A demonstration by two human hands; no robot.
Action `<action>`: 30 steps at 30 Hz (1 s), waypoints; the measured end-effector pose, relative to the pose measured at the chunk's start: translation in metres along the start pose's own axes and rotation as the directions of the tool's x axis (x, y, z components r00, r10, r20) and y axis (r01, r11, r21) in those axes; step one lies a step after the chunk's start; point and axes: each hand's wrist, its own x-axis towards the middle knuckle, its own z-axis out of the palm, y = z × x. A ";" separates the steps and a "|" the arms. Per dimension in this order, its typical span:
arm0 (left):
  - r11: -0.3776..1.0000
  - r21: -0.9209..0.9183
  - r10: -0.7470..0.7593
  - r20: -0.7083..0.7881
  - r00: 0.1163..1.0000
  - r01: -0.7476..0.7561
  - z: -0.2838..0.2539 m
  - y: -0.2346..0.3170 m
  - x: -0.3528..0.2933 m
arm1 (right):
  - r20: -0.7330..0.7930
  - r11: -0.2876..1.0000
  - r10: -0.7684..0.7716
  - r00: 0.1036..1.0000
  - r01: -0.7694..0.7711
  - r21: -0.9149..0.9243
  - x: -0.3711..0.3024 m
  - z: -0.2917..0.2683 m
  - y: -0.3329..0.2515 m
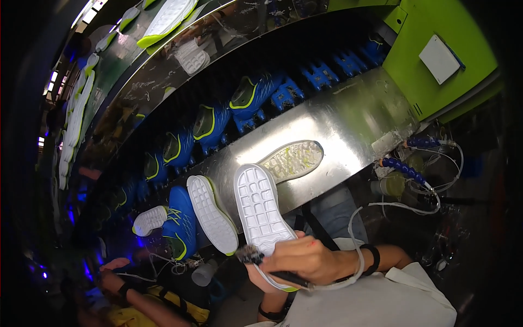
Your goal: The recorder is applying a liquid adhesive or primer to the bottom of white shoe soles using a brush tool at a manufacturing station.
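Note:
A white shoe sole (257,196) with a grid of square recesses is held up before me, its lower end in my left hand (260,279). Most of that hand is hidden behind the sole and my right hand. My right hand (298,260) is closed on the dark handle of a brush (249,255), whose bristles lie over the sole's left edge near its lower end. A clear tube (354,234) runs back from the brush handle. Beyond the held sole, a beige sole (298,159) with yellow-green smears lies on the metal ledge (348,125).
Another white sole (211,213) and a blue shoe upper (183,218) lie to the left. Blue uppers (210,124) stand on blue holders along the conveyor. Blue flexible hoses (406,170) are at right, below a green cabinet (441,49). A co-worker's arm (144,305) is at lower left.

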 end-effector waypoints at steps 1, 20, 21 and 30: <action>0.990 -0.132 -0.046 -0.016 0.999 0.044 -0.005 0.003 0.000 | -0.003 0.993 0.013 1.000 -0.013 0.118 -0.003 -0.004 -0.001; 0.923 0.042 -0.372 -0.144 0.917 0.381 0.063 0.071 0.040 | 0.029 0.993 0.084 0.996 -0.086 0.083 -0.015 -0.067 -0.034; 0.940 -0.035 -0.340 -0.072 0.938 0.338 0.053 0.070 0.036 | 0.031 0.996 0.078 0.996 -0.079 0.029 -0.018 -0.056 -0.037; 0.675 -0.617 -0.294 0.278 0.915 0.404 -0.012 0.058 0.021 | 0.267 0.879 0.164 0.950 -0.264 0.398 0.021 -0.021 -0.063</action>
